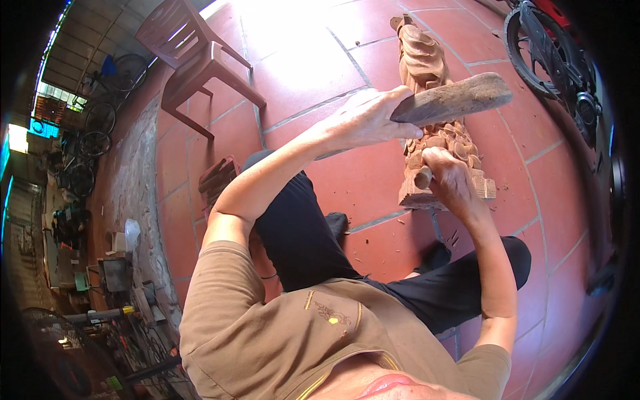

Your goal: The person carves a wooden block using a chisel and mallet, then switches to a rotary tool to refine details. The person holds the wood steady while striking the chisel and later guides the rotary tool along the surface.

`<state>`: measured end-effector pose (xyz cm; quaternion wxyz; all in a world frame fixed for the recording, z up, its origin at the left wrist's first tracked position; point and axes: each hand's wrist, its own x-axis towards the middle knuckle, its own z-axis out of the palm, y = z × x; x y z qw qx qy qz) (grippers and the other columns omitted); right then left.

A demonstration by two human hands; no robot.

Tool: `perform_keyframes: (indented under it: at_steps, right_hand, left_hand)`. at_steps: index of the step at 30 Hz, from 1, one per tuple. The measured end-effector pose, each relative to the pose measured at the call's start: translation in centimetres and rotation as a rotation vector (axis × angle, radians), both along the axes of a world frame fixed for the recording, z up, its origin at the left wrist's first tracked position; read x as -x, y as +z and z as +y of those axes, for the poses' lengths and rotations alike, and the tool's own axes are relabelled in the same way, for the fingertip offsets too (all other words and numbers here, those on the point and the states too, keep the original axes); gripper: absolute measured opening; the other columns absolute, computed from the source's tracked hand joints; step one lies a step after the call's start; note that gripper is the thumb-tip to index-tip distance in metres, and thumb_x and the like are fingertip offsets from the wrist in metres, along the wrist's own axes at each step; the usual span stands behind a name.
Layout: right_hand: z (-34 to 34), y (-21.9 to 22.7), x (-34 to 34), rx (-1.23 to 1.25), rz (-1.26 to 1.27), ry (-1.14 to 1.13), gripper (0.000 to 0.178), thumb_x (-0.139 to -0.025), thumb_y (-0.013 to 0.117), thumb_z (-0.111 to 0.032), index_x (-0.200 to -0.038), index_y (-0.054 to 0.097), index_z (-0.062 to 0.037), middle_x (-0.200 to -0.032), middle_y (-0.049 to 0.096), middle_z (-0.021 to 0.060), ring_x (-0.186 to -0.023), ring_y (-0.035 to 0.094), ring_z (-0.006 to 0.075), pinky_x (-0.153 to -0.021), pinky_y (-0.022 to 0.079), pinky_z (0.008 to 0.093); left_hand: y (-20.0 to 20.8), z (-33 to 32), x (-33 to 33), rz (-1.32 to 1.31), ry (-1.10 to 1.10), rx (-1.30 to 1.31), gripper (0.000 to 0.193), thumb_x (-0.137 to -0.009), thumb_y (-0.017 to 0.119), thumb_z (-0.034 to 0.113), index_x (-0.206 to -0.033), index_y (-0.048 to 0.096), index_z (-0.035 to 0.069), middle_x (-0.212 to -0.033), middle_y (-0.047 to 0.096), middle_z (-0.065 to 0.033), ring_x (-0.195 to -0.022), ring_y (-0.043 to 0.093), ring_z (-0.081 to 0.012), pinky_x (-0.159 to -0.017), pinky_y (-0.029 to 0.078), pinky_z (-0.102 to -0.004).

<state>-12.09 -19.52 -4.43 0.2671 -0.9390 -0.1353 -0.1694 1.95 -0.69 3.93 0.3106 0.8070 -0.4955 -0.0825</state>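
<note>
A pale wooden carving (pixel 424 61) stands upright on the red tiled floor (pixel 313 73) in front of my knees. My left hand (pixel 368 121) grips a flat, dark wooden mallet (pixel 460 99), which is raised across the middle of the carving. My right hand (pixel 448 179) is closed around a chisel with a round wooden handle (pixel 422 178); it is held against the carved lower part just above the square base (pixel 415 198). The chisel's blade is hidden behind my hand and the wood. My legs in black trousers (pixel 303 233) lie on either side of the base.
A brown plastic chair (pixel 193 57) stands at the upper left. Red bricks (pixel 217 177) lie beside my left elbow. A motorbike wheel (pixel 543 53) fills the upper right. Bicycles (pixel 100 113) and workshop clutter (pixel 113 267) line the far left, beyond a rough concrete strip.
</note>
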Motion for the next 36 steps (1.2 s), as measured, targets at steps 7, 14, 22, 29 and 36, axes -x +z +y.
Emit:
perform_keyframes:
  at_steps: [7, 14, 22, 29, 36]
  right_hand:
    - [-1.7, -0.4, -1.0, -0.134, -0.027, -0.134, 0.019, -0.079, 0.074, -0.010, -0.088, 0.058, -0.0011, -0.072, 0.061, 0.0200, -0.069, 0.062, 0.0403, -0.061, 0.047, 0.0454]
    - [-1.7, -1.2, -2.7, -0.177, -0.019, -0.093, 0.023, -0.083, 0.073, -0.016, -0.090, 0.057, -0.0005, -0.074, 0.062, 0.0204, -0.072, 0.062, 0.0418, -0.063, 0.047, 0.0465]
    - [-2.5, -0.3, -2.3, -0.099, 0.127, -0.028, 0.019, -0.086, 0.070, -0.011, -0.096, 0.056, -0.0025, -0.080, 0.060, 0.0209, -0.077, 0.059, 0.0425, -0.068, 0.048, 0.0437]
    - [-5.5, 1.2, -3.3, -0.332, 0.015, -0.145, 0.032, -0.088, 0.074, -0.022, -0.103, 0.060, 0.0018, -0.081, 0.068, 0.0155, -0.070, 0.064, 0.0189, -0.067, 0.051, 0.0342]
    - [-4.1, -1.1, -5.0, -0.172, -0.073, -0.052, 0.035, -0.087, 0.075, -0.028, -0.102, 0.060, 0.0004, -0.074, 0.064, 0.0139, -0.065, 0.060, 0.0203, -0.063, 0.049, 0.0358]
  left_hand:
    - [0.6, 0.1, -0.5, 0.168, 0.068, -0.073, 0.059, -0.086, 0.073, 0.042, -0.123, 0.053, 0.000, -0.097, 0.062, -0.0126, -0.091, 0.057, -0.0185, -0.081, 0.048, -0.0359]
    - [0.2, -0.3, -0.4, 0.263, 0.011, 0.130, 0.083, -0.081, 0.077, 0.051, -0.138, 0.048, -0.001, -0.078, 0.062, -0.0094, -0.066, 0.058, -0.0136, -0.058, 0.048, -0.0297]
    - [0.8, 0.9, 0.1, 0.123, 0.161, -0.049, 0.072, -0.083, 0.074, 0.049, -0.133, 0.054, 0.002, -0.073, 0.061, -0.0070, -0.061, 0.057, -0.0119, -0.053, 0.046, -0.0276]
    - [-1.1, 4.0, 1.6, 0.375, 0.301, 0.209, 0.051, -0.089, 0.072, 0.034, -0.125, 0.058, 0.001, -0.069, 0.057, -0.0010, -0.056, 0.054, -0.0073, -0.048, 0.043, -0.0223]
    - [-4.7, 5.3, 4.3, 0.813, 0.334, 0.402, 0.040, -0.089, 0.071, 0.020, -0.120, 0.059, 0.000, -0.071, 0.058, -0.0015, -0.054, 0.056, -0.0075, -0.045, 0.045, -0.0218]
